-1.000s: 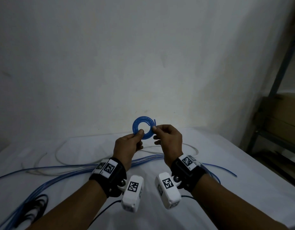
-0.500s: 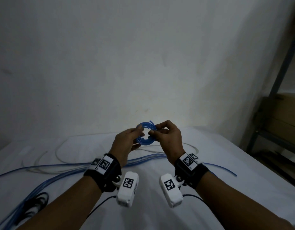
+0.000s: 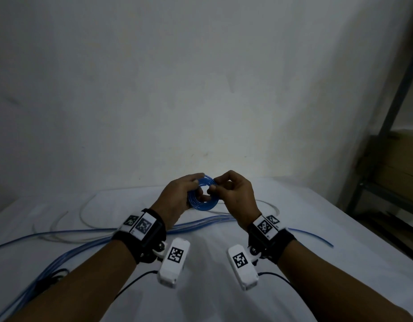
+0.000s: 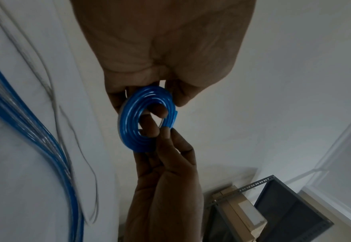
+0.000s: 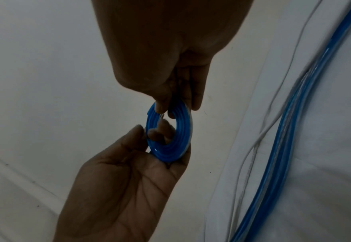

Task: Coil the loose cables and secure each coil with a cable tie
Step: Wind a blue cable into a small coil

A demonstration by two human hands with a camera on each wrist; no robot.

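**A:** How does the grip stand?

**B:** Both hands have hold of the blue coil (image 3: 202, 198), which is raised in the air above the far middle of the table (image 3: 317, 240). The left hand (image 3: 177, 198) has its thumb and fingers curled round the coil's left side, and one finger comes through the hole. The right hand (image 3: 235, 196) pinches the coil's right side between thumb and forefinger.

**A:** Largest things first, then.

**B:** The white-covered table carries everything. Across it, from the near left corner toward the right edge, runs a bundle of loose blue cables (image 3: 84, 246); thin white cables (image 3: 96, 205) loop beyond it toward the far edge. Smallest is the coil, a tight ring of several turns.

**A:** What does the coming move turn on?

**B:** I judge the winding done and the tying next. The coil sits between the two hands, its hole facing roughly toward the person, so a tie must pass through that hole and round the turns. The right hand's pinch is at the free cut end (image 4: 175, 114), on the coil's right side, so that hand is nearer the spot to bind.

**A:** Do the views differ?

**B:** The left wrist view shows the stubby cut end and a thin pale strand at the pinch; whether that is a tie I cannot tell. The head view hides both behind the fingers. The right wrist view (image 5: 168, 140) shows the left palm cradling the coil from below.
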